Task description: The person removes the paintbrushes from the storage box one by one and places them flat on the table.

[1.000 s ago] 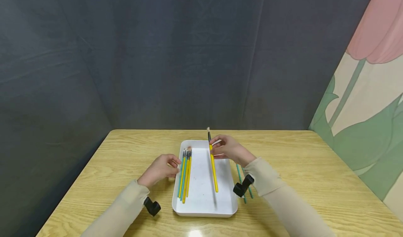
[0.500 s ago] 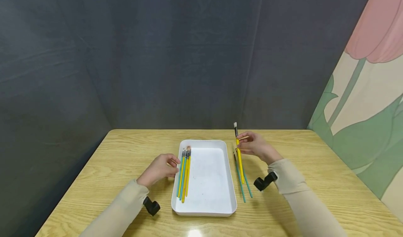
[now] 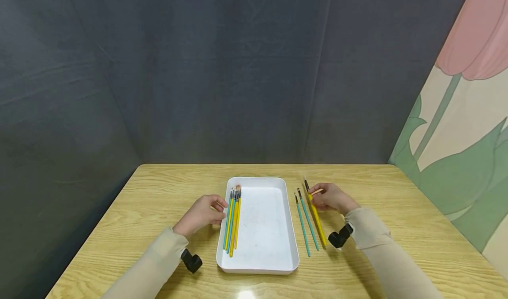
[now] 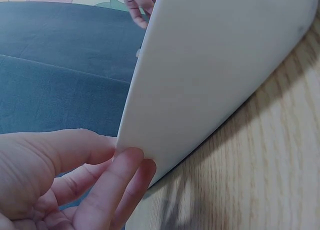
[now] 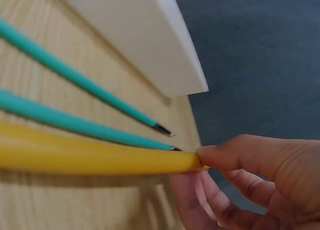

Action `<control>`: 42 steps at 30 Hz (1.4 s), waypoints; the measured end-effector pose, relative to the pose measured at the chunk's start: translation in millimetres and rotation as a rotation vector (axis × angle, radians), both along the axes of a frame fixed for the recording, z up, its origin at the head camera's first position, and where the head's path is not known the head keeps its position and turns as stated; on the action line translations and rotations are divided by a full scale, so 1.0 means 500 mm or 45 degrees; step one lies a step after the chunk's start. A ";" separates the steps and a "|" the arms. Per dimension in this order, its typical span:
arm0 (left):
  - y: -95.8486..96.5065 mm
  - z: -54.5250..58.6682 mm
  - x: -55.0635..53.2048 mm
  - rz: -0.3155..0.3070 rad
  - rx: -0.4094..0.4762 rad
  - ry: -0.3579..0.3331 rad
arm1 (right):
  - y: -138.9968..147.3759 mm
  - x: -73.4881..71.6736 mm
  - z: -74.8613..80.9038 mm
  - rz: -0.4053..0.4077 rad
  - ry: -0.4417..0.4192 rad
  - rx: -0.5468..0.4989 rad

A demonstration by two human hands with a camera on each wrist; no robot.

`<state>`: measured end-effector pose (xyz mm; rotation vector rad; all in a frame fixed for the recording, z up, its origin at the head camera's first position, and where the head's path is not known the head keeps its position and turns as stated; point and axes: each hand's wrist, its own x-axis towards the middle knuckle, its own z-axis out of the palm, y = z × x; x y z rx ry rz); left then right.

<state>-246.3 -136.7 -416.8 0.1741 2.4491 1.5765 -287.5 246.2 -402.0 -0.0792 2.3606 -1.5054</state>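
My right hand [image 3: 333,198] pinches a yellow paintbrush [image 3: 317,219] between thumb and fingers, near its black-ferruled end. It lies slanted, low over the table, close beside two thin teal paintbrushes [image 3: 303,228]. In the right wrist view the yellow handle [image 5: 100,155] stretches across the wood below both teal ones. My left hand [image 3: 204,213] holds the left rim of a white tray [image 3: 262,233]. Seen from the left wrist, the thumb is at the rim and the fingertips press the outer wall [image 4: 200,64]. Several yellow and teal paintbrushes [image 3: 234,224] lie bristles-away along the tray's left side.
The tray stands on a light wood-grain table [image 3: 178,180]. Behind the table's far edge hangs a dark grey cloth [image 3: 222,91]. A wall with a painted tulip [image 3: 468,39] is at the right.
My right hand has carried the yellow paintbrush from over the tray to the right, past the teal paintbrushes, and lowered it to the table beside them. The left hand has stayed at the tray.
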 end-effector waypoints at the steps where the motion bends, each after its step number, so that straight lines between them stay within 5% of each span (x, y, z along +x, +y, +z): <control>1: 0.000 0.000 0.000 0.000 0.000 -0.001 | 0.001 0.000 -0.005 -0.001 -0.008 0.008; 15: 0.001 -0.001 0.002 0.005 -0.022 -0.011 | -0.006 0.006 -0.033 -0.033 -0.027 0.079; 42: 0.002 0.002 0.001 0.016 -0.038 -0.010 | -0.013 0.002 -0.034 -0.008 -0.022 0.077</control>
